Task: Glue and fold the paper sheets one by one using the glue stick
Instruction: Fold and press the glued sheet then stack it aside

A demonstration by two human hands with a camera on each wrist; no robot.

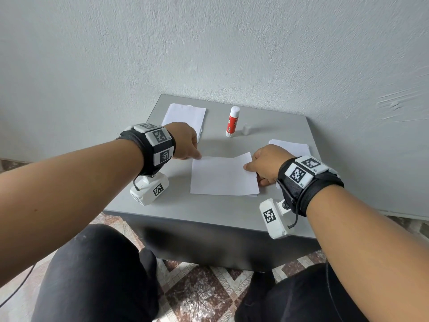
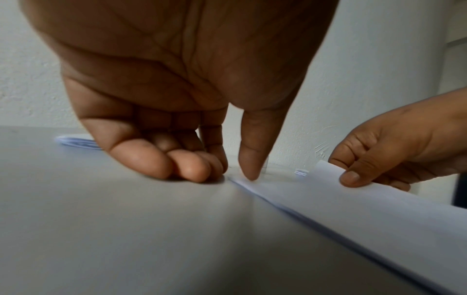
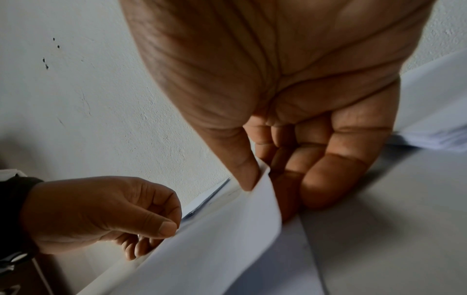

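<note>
A white paper sheet (image 1: 222, 177) lies folded over itself in the middle of the grey table (image 1: 185, 212). My left hand (image 1: 197, 156) pinches its far left corner low against the table, thumb on top and curled fingers beside the edge. My right hand (image 1: 249, 168) pinches the far right corner of the upper layer (image 3: 215, 239) between thumb and fingers and holds it slightly raised. The red-and-white glue stick (image 1: 232, 122) stands upright at the back of the table, away from both hands. Its cap (image 1: 247, 129) lies just to its right.
One stack of white sheets (image 1: 184, 117) lies at the back left, partly behind my left hand. Another stack (image 1: 290, 147) lies at the right, behind my right hand. A pale wall rises right behind the table. My knees are under the front edge.
</note>
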